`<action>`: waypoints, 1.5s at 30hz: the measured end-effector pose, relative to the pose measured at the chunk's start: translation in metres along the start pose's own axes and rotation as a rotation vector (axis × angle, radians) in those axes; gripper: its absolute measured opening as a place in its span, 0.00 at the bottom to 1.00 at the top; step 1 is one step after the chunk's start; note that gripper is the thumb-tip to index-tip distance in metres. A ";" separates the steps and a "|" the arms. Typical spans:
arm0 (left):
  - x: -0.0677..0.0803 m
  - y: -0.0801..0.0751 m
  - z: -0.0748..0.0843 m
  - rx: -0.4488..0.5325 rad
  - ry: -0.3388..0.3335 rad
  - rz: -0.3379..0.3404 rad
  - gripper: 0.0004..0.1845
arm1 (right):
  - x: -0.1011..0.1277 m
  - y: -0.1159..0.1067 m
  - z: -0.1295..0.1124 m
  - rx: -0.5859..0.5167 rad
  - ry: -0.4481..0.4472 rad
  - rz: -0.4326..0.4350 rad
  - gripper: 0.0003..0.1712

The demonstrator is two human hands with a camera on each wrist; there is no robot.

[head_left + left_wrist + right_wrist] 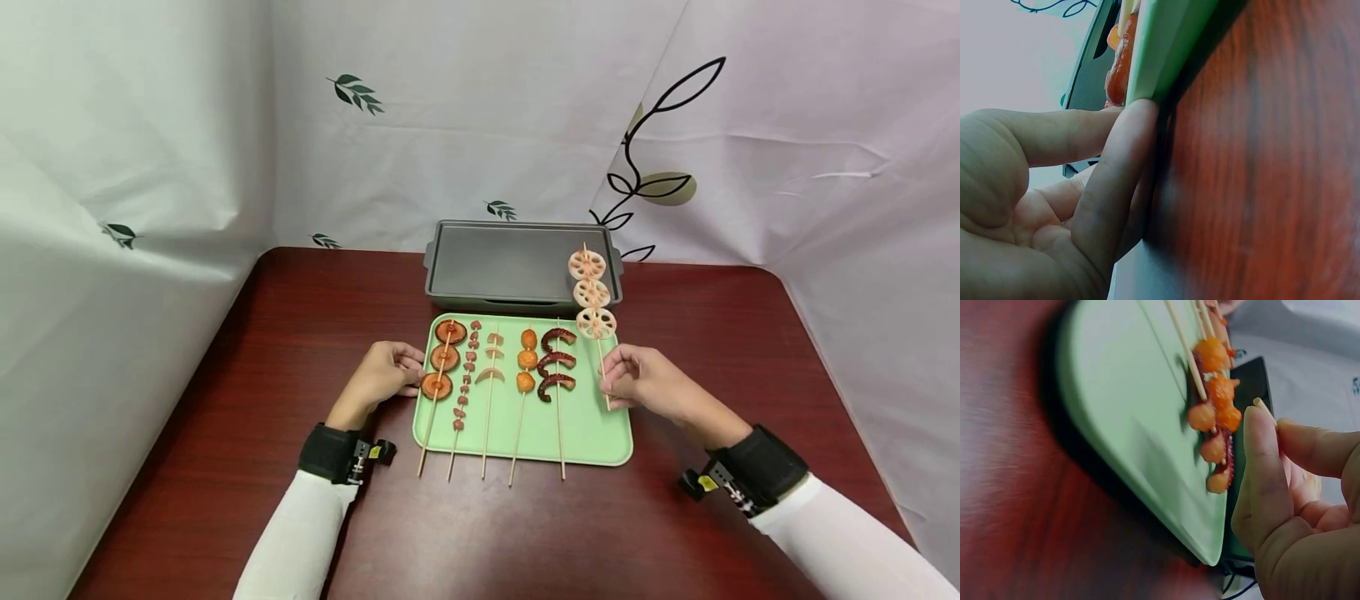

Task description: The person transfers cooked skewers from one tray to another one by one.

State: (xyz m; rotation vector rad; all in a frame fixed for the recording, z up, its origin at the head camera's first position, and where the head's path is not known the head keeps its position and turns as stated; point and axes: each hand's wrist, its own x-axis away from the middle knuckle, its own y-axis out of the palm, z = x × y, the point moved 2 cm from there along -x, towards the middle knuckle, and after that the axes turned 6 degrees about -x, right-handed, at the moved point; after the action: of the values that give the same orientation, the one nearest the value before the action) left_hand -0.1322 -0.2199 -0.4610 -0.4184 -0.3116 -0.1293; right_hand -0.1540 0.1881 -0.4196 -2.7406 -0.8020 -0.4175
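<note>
Lotus-root skewer (592, 294), three slices, slants from green tray (592, 433) onto grey pan (495, 262).

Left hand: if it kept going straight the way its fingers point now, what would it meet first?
The left hand points right, its fingertips already at the green tray's left edge. Going on, it would probably meet the skewer of round brown slices first, though height above the tray is unclear.

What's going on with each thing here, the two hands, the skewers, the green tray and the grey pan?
Lotus root skewer: pinched by its stick, lifted, slices over the pan's right end.
Right hand: pinches that stick.
Left hand: fingers against the tray's left edge.
Green tray: flat on the table, holding five skewers.
Five skewers: lying side by side.
Grey pan: behind the tray, nothing lying inside.
</note>
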 end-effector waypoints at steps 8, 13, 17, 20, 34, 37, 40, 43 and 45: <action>-0.002 0.000 -0.002 -0.003 -0.003 0.004 0.13 | 0.022 0.008 0.001 0.046 -0.018 -0.014 0.14; -0.002 0.000 -0.002 0.001 -0.004 0.004 0.13 | 0.031 0.010 0.002 0.059 -0.046 -0.019 0.14; -0.002 0.001 -0.002 0.004 -0.013 0.000 0.13 | 0.039 0.013 0.006 0.060 -0.051 -0.034 0.13; -0.002 0.001 -0.002 0.004 -0.018 -0.002 0.13 | 0.044 0.018 0.010 0.058 -0.053 -0.037 0.12; -0.003 -0.002 0.000 0.014 -0.019 -0.002 0.14 | 0.067 0.037 0.032 0.034 0.013 -0.013 0.11; -0.003 -0.002 -0.001 0.015 -0.021 -0.002 0.14 | 0.069 0.039 0.037 0.013 0.047 -0.037 0.11; -0.003 -0.002 -0.001 0.015 -0.020 -0.002 0.14 | 0.069 0.040 0.040 0.002 0.059 -0.046 0.11; -0.003 -0.001 -0.002 0.013 -0.015 -0.006 0.14 | 0.067 0.039 0.040 -0.002 0.071 -0.052 0.11; -0.003 0.000 -0.002 0.011 -0.015 -0.007 0.13 | 0.065 0.038 0.040 -0.005 0.080 -0.054 0.11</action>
State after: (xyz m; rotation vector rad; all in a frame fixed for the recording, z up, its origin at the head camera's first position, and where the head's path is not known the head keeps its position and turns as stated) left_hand -0.1347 -0.2208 -0.4636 -0.4076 -0.3286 -0.1311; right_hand -0.0721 0.2009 -0.4406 -2.6928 -0.8577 -0.5367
